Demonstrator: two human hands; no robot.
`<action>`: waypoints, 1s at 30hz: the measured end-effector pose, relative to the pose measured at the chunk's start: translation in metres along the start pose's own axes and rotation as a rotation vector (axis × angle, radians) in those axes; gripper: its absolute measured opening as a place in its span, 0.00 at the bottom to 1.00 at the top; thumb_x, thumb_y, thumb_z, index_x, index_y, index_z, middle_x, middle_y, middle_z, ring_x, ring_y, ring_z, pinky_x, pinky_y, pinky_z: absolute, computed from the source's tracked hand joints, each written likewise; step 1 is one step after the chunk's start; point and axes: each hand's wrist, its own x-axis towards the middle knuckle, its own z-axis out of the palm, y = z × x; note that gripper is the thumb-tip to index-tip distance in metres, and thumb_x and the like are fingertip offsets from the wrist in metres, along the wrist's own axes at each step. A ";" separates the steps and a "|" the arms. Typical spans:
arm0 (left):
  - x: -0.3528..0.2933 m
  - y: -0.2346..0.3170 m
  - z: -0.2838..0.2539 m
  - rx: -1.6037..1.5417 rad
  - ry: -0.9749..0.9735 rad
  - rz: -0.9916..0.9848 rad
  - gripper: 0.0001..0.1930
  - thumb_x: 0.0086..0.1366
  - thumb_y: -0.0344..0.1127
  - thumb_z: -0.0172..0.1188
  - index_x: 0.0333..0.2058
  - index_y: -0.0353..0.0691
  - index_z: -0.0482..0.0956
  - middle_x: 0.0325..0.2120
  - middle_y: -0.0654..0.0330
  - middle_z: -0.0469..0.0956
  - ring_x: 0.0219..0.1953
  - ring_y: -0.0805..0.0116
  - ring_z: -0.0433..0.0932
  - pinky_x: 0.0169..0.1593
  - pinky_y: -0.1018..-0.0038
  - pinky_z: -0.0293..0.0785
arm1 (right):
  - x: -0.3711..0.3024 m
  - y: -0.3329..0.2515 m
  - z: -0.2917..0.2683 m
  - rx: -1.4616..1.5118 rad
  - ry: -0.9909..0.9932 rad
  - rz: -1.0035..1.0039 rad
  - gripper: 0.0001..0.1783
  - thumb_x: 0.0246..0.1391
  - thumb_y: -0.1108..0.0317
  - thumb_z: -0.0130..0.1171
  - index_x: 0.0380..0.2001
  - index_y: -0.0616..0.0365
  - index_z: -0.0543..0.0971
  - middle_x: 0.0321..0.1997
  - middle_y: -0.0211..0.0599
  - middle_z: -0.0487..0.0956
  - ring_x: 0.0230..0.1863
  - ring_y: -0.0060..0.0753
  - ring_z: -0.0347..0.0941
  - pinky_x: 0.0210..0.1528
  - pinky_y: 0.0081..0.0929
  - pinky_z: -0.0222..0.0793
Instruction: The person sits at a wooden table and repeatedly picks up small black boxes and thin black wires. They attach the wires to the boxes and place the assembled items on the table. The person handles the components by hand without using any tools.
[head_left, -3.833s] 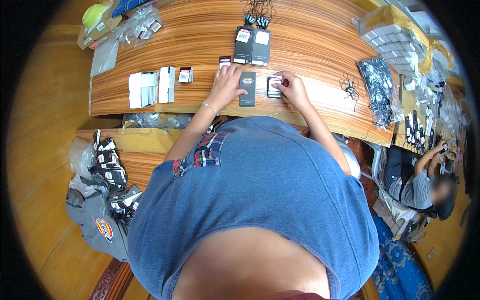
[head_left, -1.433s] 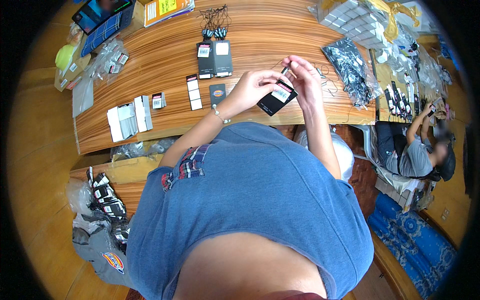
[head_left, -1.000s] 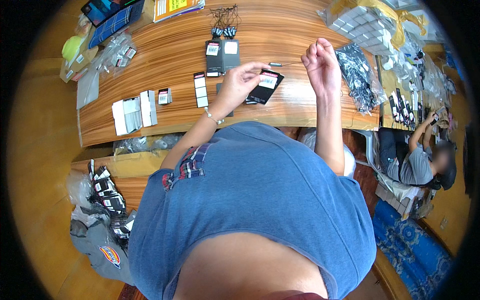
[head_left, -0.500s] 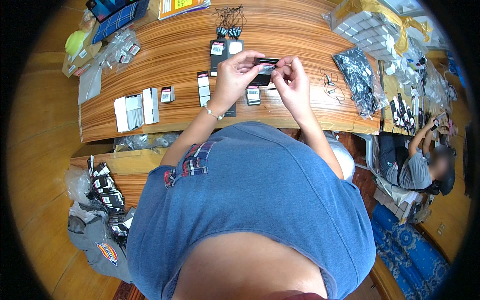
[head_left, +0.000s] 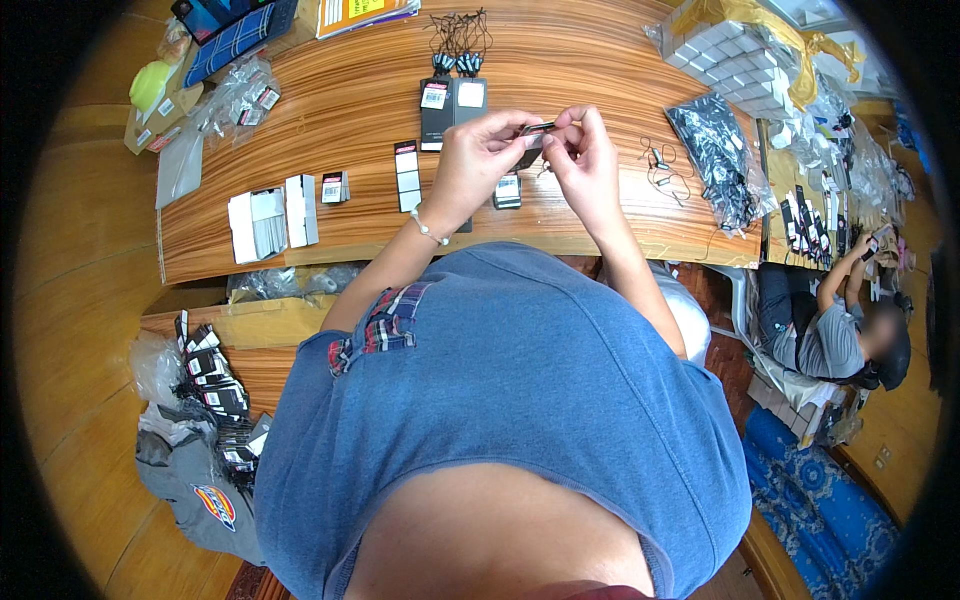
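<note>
Over the table's near middle, a small black hang tag [head_left: 531, 156] is tilted up between my two hands. My left hand [head_left: 474, 152] is closed on its left edge, thumb in front. My right hand [head_left: 585, 150] pinches the upper right edge with thumb and fingertips. Below them lies a small stack of labelled cards [head_left: 508, 192], partly hidden by the tag and fingers. Behind my left hand are larger black tags [head_left: 436, 122] with a bunch of black cords [head_left: 460, 38] at their far end. A black-and-white label strip [head_left: 407, 178] lies beside my left wrist.
Stacks of white cards [head_left: 262, 228] and a small labelled stack [head_left: 334, 188] stand at left. Loose cords [head_left: 661, 172] and a plastic bag of black cords [head_left: 712, 150] lie at right. Beyond is a box of white packets [head_left: 725, 65]. A person [head_left: 835, 335] sits at far right.
The black tag has tipped from facing up with its label showing to a steeper angle, nearly edge-on. Both hands stay in almost the same place, with fingers slightly shifted.
</note>
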 end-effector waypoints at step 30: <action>0.009 -0.008 -0.005 0.792 -0.045 0.818 0.06 0.47 0.31 0.57 0.26 0.47 0.81 0.26 0.67 0.75 0.34 0.69 0.74 0.44 0.65 0.69 | -0.005 0.017 -0.009 0.528 -0.019 0.354 0.04 0.55 0.71 0.52 0.34 0.58 0.73 0.27 0.23 0.72 0.29 0.15 0.66 0.35 0.14 0.62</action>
